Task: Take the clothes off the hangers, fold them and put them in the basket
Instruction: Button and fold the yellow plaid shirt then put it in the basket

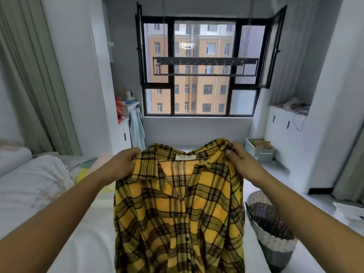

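A yellow and black plaid shirt hangs in front of me, front side facing me, collar and label at the top. My left hand grips its left shoulder and my right hand grips its right shoulder, both held at chest height. The shirt's lower part drops out of view at the bottom. No hanger shows inside the shirt. A woven basket with a dark inside stands on the floor at the lower right, just right of the shirt.
A bed with white bedding lies to the left and below the shirt. A black drying rack hangs bare before the window. A pale storage box sits by the right cabinets, a white tray at far right.
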